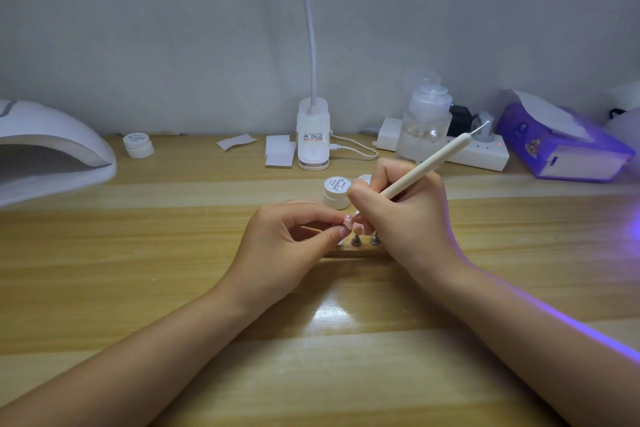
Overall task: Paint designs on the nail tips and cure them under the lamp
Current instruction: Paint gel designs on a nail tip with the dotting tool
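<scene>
While both forearms reach in from the near edge across a pale wood counter (138,288), the two hands meet at its middle, and the painting step looks to be in hand. The left hand (284,239) pinches a small pink nail tip (347,220) between thumb and curled fingers, holding it just above a wooden stand (360,248). At least two short pegs rise from that stand, just right of the held tip; whether they carry tips cannot be told at this size. The right hand (405,215) grips a slim cream pen (426,166) as one holds a pencil, fingers closed round its lower part, with its working end down at the tip and its wire-tipped far end pointing up and to the right.

Just beyond the hands stands a small white pot (336,191) with its lid on. A second pot is mostly hidden behind the right hand. A third pot (138,145) sits farther off to the left.

At far left lies the white domed curing lamp (52,152), its opening facing right, well apart from the hands. Along the far wall, from left to right, stand a clip desk light (312,135), a clear pump bottle (424,125), a white power strip (485,152) and a purple box (568,146).

The next move calls for a steady, fine stroke on the tip; carrying it to the lamp would mean a long reach left.
</scene>
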{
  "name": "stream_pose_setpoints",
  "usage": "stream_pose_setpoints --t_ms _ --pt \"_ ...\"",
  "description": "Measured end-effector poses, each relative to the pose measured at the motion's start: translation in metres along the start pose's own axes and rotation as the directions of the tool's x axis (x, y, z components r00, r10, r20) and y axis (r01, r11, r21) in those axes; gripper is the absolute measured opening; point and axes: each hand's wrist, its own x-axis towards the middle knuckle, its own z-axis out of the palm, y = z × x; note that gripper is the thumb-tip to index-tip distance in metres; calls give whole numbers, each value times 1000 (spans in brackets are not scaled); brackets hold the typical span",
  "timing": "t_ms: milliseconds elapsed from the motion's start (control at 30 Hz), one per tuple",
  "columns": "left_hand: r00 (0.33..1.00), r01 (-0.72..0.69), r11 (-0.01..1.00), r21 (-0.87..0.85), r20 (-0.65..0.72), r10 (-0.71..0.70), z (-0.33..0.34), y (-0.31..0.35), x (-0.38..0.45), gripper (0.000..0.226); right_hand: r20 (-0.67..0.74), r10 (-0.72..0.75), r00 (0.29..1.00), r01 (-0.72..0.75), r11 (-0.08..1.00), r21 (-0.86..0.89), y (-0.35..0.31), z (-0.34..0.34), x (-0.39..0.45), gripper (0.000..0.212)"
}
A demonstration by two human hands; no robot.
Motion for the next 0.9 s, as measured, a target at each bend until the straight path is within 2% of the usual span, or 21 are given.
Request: stream_pose_setpoints --t_ms 633,900 --pt "1000 -5 1000 25 -6 5 0 1 0 27 -17 13 1000 -13 1000 1 2 0 1 36" --pt "1000 6 1000 27 -1 -6 0 0 -1 19 3 22 1000 -22 999 26 1 -2 0 35"
